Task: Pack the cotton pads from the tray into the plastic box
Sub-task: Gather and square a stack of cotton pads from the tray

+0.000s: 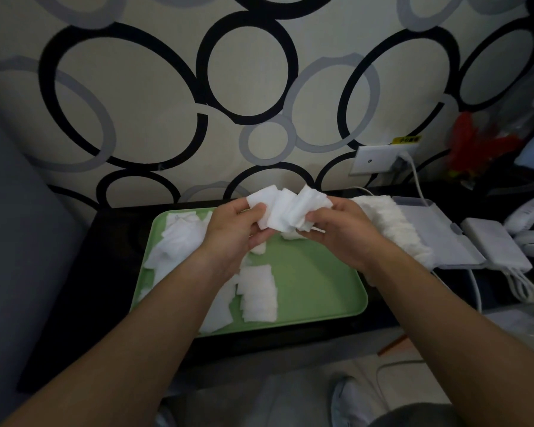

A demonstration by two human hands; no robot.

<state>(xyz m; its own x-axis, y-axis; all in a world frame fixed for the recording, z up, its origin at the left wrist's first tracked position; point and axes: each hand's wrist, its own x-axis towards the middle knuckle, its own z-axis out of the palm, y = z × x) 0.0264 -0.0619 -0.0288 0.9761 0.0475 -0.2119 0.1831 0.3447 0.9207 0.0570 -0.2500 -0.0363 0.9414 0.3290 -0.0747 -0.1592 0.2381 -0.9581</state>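
Note:
Both of my hands are raised over the green tray and hold one bunch of white cotton pads between them. My left hand pinches the bunch's left end, while my right hand grips its right end. Loose cotton pads lie scattered on the tray, mostly at its left and middle. To the right of the tray stands the clear plastic box, with a row of packed pads along its left side.
A white charger block with cables lies right of the box. A wall socket with a plugged white cable is behind it. The tray sits on a dark table against patterned wallpaper. A white fan stands at the far right.

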